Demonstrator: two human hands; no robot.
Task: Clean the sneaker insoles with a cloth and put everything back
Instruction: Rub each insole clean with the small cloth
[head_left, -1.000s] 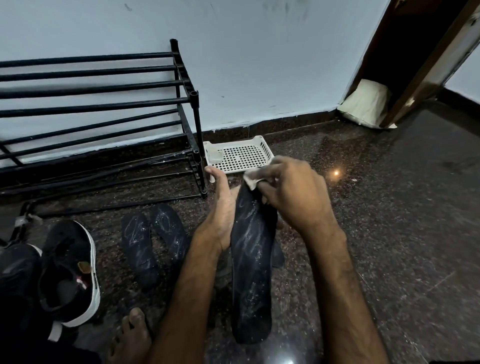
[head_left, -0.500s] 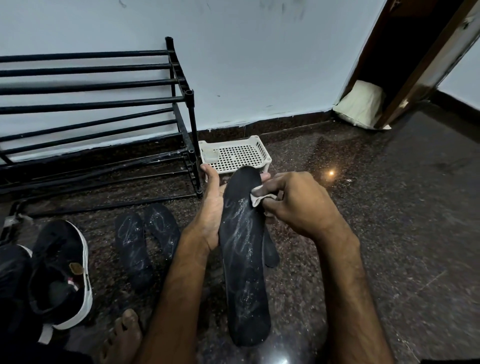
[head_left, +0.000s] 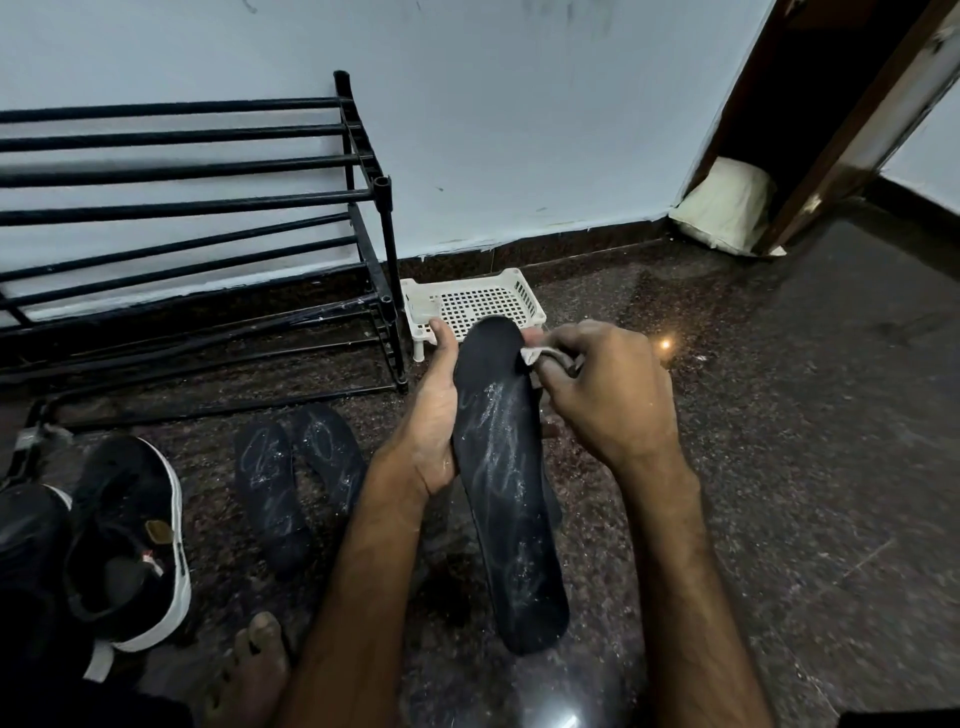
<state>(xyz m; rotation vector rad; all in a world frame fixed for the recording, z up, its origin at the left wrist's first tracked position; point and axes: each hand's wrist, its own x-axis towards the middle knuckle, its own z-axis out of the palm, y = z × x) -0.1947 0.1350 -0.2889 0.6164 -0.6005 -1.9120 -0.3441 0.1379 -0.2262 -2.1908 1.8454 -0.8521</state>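
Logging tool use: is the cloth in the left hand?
No, the right hand pinches the cloth; the left hand holds the insole.

Two bare forearms (head_left: 363, 571) enter from 6 o'clock, both hairy. Left hand (head_left: 431, 415) and right hand (head_left: 597, 395) bare; pale specks on left hand's palm edge. Bare foot (head_left: 254, 670) at 7 o'clock, toes look dusty. Dark garment (head_left: 78, 706) beside it, kind unclear.

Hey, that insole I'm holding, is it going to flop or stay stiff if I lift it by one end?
Probably fairly stiff: the insole looks nearly straight though the left hand grips only its upper half. Likely light, since it looks thin. The whitish smears may be damp, so it could feel slippery.
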